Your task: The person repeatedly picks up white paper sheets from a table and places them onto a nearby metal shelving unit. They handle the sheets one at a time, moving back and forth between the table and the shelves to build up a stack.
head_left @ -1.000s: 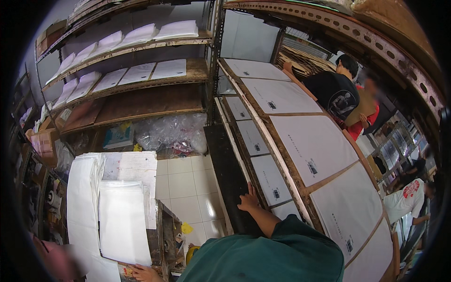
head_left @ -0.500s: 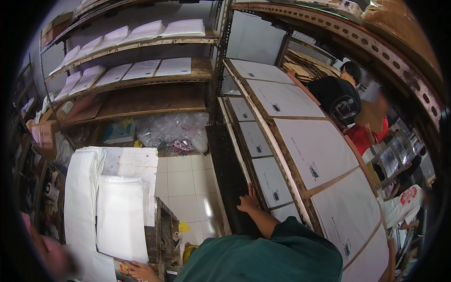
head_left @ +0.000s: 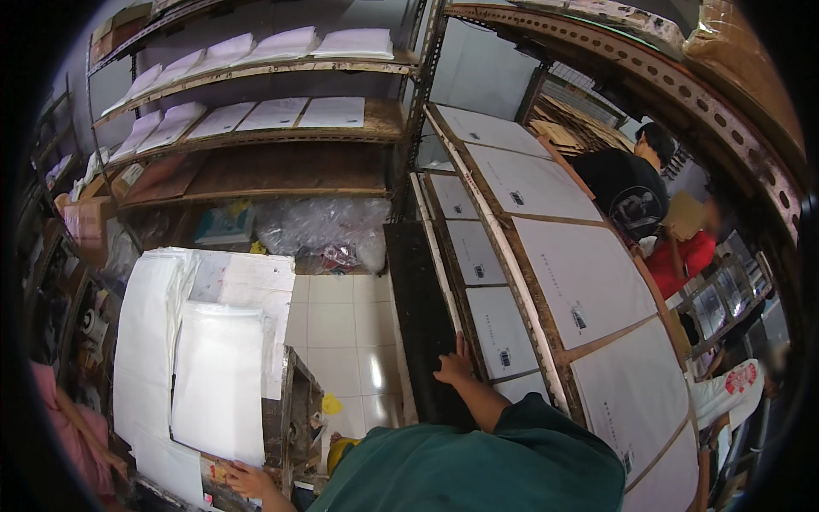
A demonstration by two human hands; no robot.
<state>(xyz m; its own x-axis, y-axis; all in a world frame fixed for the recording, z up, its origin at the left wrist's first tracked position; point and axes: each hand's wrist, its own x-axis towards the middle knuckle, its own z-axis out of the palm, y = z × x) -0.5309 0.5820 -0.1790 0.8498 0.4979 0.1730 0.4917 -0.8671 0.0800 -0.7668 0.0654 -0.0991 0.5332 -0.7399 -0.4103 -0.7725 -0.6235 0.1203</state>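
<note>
My right hand [head_left: 454,369] lies open, fingers spread, on the dark upright edge of a low shelf [head_left: 420,324]. Right beside it are flat white packets [head_left: 499,328] with small barcode labels. My left hand [head_left: 246,480] rests flat at the near edge of a worn wooden table [head_left: 294,410], close to the bottom of a stack of white plastic bags [head_left: 220,380]. It grips nothing that I can see. My green sleeves [head_left: 478,465] fill the lower middle of the view.
Metal racks hold flat white packets on the back shelves [head_left: 273,115] and on the long right-hand shelves [head_left: 580,273]. Crumpled clear plastic [head_left: 320,230] lies under the back rack. Two people [head_left: 636,192] stand at the far right. A pink-sleeved arm [head_left: 72,422] is at the lower left.
Both hands stay where they were. The view has shifted slightly, and the people at the right have moved a little against the shelves.
</note>
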